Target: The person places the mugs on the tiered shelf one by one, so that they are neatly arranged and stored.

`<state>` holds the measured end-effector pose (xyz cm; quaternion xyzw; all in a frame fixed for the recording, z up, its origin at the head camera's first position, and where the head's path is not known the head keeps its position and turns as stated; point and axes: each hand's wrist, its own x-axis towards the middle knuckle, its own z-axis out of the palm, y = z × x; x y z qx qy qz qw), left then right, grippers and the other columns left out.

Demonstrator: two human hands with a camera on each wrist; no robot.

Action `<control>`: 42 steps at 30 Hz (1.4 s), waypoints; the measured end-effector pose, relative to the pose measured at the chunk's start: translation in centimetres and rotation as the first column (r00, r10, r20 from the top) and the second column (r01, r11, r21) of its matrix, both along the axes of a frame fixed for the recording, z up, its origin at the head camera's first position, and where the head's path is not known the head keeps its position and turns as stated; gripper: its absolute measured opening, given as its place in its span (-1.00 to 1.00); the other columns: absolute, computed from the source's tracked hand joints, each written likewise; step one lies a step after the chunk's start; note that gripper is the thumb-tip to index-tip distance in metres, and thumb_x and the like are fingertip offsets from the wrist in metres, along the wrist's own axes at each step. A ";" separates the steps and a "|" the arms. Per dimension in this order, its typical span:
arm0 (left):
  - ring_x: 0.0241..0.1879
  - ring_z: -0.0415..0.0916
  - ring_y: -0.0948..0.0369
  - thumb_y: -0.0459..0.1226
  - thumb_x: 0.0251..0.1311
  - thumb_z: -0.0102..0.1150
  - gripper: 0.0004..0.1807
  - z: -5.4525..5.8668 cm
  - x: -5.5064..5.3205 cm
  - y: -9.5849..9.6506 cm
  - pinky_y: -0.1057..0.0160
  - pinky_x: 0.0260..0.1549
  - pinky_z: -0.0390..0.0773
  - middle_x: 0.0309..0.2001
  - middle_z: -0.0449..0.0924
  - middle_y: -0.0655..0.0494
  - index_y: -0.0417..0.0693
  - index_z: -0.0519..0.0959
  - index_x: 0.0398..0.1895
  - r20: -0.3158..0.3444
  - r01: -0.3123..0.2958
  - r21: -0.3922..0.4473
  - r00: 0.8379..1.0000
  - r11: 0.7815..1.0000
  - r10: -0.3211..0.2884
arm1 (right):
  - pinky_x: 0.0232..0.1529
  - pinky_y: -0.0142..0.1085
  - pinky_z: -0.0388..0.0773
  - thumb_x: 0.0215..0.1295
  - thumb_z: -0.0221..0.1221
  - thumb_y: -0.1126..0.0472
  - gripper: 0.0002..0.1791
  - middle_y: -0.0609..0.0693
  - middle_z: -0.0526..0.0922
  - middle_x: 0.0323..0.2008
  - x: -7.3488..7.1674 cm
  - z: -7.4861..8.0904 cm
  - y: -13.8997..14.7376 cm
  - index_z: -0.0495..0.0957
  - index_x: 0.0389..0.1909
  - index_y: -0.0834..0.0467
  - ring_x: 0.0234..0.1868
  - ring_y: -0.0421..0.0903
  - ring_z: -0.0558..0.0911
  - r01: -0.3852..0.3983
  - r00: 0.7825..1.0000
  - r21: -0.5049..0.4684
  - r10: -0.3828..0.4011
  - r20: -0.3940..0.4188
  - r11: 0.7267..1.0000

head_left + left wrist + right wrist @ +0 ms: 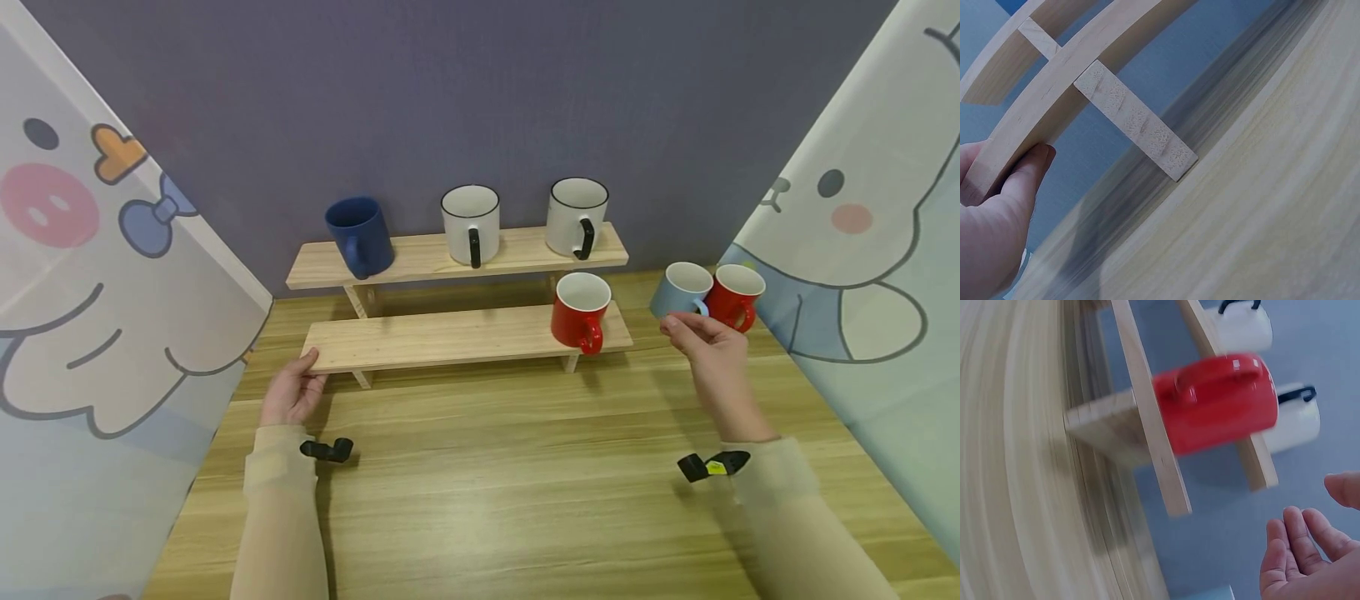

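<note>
My left hand point(292, 394) grips the left end of the lower board point(435, 337) of a two-tier wooden shelf, thumb on one face and fingers on the other. In the left wrist view a short wooden leg point(1138, 122) holds that board off the table. My right hand point(712, 358) is held in front of a light blue mug point(678, 287), its fingertips overlapping the mug's lower edge in the head view. Its thumb and fingers stand apart with nothing between them in the right wrist view. A red mug point(576, 312) sits at the lower board's right end.
On the upper board point(412, 254) stand a dark blue mug point(367, 242) and two white mugs with black handles, one in the middle point(461, 233) and one at the right point(566, 225). Another red mug point(727, 300) stands beside the light blue one. Printed panels flank the table.
</note>
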<state>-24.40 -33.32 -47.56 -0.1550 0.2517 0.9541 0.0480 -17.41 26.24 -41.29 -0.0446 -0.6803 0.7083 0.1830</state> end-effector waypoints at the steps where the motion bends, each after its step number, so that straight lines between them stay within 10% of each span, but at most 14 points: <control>1: 0.42 0.20 0.21 -0.54 0.46 0.00 -0.20 0.0 0.0 0.0 0.29 0.26 0.41 0.13 0.48 -0.07 -0.08 -0.12 0.62 0.002 0.001 0.000 1.000 1.000 -0.001 | -0.08 -0.54 0.62 0.35 0.36 0.26 -0.64 -0.03 0.77 -0.25 0.0 0.0 0.4 0.63 0.04 0.43 -0.18 -0.18 0.70 0.006 1.000 -0.015 -0.006 -0.002 1.000; 10: 0.44 0.14 0.21 -0.54 0.46 0.01 -0.21 -0.1 0.0 -0.1 0.29 0.24 0.44 0.06 0.50 -0.10 -0.08 -0.11 0.61 -0.006 -0.001 -0.001 1.000 1.000 0.001 | -0.13 -0.59 0.60 0.33 0.38 0.28 -0.73 -0.07 0.75 -0.29 -0.5 -0.9 3.9 0.67 -0.03 0.34 -0.28 -0.27 0.70 0.105 0.994 -0.057 -0.102 0.044 0.993; 16: 0.32 0.35 0.16 -0.55 0.45 0.02 -0.29 0.0 0.1 -0.1 0.28 0.23 0.45 0.06 0.50 -0.12 -0.12 0.00 0.55 0.003 -0.009 0.009 1.000 1.000 0.009 | -0.22 -0.63 0.51 0.38 0.34 0.15 -0.63 -0.23 0.65 -0.29 -1.4 -1.6 6.5 0.64 0.08 0.30 -0.21 -0.30 0.60 0.209 0.963 0.159 -0.231 0.138 0.965; 25: 0.25 0.44 0.15 -0.56 0.45 0.02 -0.33 0.0 0.1 -0.2 0.28 0.23 0.46 0.05 0.50 -0.12 -0.13 0.04 0.51 0.016 -0.015 0.026 1.000 1.000 0.014 | -0.24 -0.61 0.46 0.44 0.21 -0.13 -0.31 -0.01 0.58 -0.01 -3.3 -3.2 9.0 0.49 0.32 0.34 -0.11 -0.28 0.50 0.125 0.924 0.515 -0.288 0.251 0.848; 42: 0.13 0.56 0.11 -0.57 0.45 0.01 -0.35 -0.1 0.1 -0.2 0.29 0.21 0.48 0.05 0.50 -0.13 -0.14 0.06 0.50 0.028 -0.013 0.040 1.000 0.999 0.012 | -0.16 -0.28 0.36 0.60 -0.09 -0.18 -0.26 0.37 0.54 0.04 -6.6 -4.8 10.5 0.53 0.16 0.49 -0.03 0.10 0.39 -0.061 0.956 0.608 -0.129 0.265 0.792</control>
